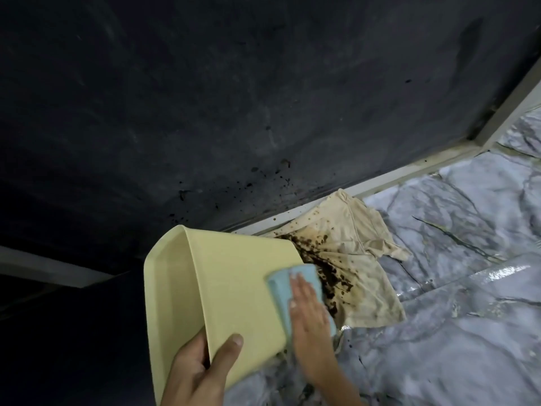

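Note:
A pale yellow plastic tray point(222, 276) is tilted up on its edge at the lower middle. My left hand point(199, 367) grips its near corner, thumb on the inner face and fingers behind. My right hand point(307, 312) lies flat with straight fingers on a light blue cloth point(281, 282) and presses it against the tray's face. At the tray's far edge, dark brown grounds and stains point(325, 259) are spread over a cream cloth point(360, 247) lying on the marbled grey surface point(453, 332).
A dark wall point(234, 98) with small brown splashes fills the upper view. A pale strip point(389, 177) runs along its foot beside the cream cloth. The lower left is dark and unclear.

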### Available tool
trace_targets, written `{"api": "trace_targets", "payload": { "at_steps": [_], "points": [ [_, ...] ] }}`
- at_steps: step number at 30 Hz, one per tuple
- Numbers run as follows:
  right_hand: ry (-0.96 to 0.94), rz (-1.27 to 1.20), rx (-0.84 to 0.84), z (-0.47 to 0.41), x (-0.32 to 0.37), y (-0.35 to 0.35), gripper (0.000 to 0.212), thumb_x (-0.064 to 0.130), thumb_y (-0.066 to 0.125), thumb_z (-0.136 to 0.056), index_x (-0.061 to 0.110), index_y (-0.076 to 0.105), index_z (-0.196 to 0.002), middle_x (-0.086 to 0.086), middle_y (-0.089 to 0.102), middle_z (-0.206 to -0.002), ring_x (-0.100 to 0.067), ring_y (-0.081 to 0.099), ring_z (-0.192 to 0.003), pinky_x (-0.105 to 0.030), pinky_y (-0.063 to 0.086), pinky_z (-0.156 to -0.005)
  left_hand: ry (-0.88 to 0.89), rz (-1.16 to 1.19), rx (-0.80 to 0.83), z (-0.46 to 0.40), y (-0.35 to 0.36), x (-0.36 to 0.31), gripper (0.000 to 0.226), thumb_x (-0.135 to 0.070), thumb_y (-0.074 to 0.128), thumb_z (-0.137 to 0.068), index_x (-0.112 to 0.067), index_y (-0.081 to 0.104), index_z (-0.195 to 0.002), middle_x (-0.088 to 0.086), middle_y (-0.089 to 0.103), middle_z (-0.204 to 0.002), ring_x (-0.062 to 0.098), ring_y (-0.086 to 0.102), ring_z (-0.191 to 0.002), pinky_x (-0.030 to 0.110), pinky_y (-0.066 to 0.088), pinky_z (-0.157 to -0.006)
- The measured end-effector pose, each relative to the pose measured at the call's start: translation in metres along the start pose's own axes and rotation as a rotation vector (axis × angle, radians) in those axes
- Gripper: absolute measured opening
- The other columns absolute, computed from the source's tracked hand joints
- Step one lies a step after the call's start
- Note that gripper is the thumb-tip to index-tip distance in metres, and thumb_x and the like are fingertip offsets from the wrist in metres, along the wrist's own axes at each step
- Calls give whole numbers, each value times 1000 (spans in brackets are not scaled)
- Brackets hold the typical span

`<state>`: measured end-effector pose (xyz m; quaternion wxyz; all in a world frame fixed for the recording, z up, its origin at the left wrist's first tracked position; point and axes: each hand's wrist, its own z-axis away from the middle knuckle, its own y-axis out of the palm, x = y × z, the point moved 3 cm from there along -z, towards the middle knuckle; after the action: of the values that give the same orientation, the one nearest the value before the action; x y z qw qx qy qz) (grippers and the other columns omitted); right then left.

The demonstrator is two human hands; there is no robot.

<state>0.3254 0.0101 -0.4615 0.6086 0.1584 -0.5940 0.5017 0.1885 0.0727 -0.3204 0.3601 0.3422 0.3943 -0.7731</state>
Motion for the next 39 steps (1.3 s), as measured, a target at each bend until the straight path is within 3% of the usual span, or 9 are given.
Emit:
{"api": "trace_targets", "payload": {
  "at_steps": [5,12,15,18,22,26,31,35,39],
  "points": [
    [158,-105,10,-13,-8,-1,39,60,9,-96,67,3,-134,36,-2,-153,-1,-11,-147,-41,-9,-121,-2,-24,5,8,6,-1,24,1,71,-89,-21,79,-91,-21,82,-78,-15,71,-72,-3,47,-58],
    [-254,-70,146,-38,103,-4,44,47,21,-103,60,11,-145,34,8,-157,9,-6,-144,-32,-10,-119,-50,-113,174,4,1,6,34,-7,77,-84,-21,73,-115,-24,82,-97,-13,72,-92,-2,48,-71],
    [-110,-104,45,-48,65,-15,43,48,25,-103,59,19,-144,33,15,-156,10,1,-144,-44,5,-121,-254,-20,357,0,-1,-13,63,-27,91,-55,-18,77,-116,0,84,-106,15,77,-107,25,55,-97],
    [-150,-104,44,-28,40,-15,43,47,29,-103,60,21,-143,36,19,-154,9,3,-144,-44,11,-121,-296,52,180,-37,2,-55,63,-51,87,-63,-13,73,-113,8,84,-103,32,78,-100,52,58,-98],
    [-135,-86,68,-10,30,-11,46,47,32,-102,69,15,-138,45,10,-151,11,-5,-143,-44,7,-122,-314,82,-70,-94,6,-102,65,-70,60,-83,-13,57,-114,12,75,-100,31,73,-90,45,60,-89],
    [-156,-21,45,-9,31,-11,51,49,29,-100,73,2,-135,50,-8,-147,12,-13,-142,-39,2,-122,-285,-186,-112,-126,7,-103,58,-53,54,-92,-6,60,-125,12,71,-105,33,69,-98,48,56,-99],
    [-111,-15,-85,-16,35,-10,47,49,15,-100,66,0,-141,45,-14,-149,7,-14,-144,-43,2,-122,-71,-363,-117,-96,17,-103,45,-47,53,-97,-3,59,-88,6,60,-71,29,62,-67,39,53,-69],
    [-179,-84,-244,-20,63,-38,51,52,10,-100,43,11,-151,34,0,-158,-2,-8,-148,-34,-7,-120,87,-347,-91,-35,11,-96,51,-45,57,-96,-2,64,-70,15,68,-61,32,65,-61,37,52,-59],
    [-294,104,-203,-20,96,-70,49,44,15,-102,40,33,-147,27,28,-154,-1,5,-148,-38,-4,-121,84,-202,-54,-1,14,-62,24,-29,70,-91,-19,79,-71,-17,82,-77,4,76,-76,19,55,-65]
  ]
}}
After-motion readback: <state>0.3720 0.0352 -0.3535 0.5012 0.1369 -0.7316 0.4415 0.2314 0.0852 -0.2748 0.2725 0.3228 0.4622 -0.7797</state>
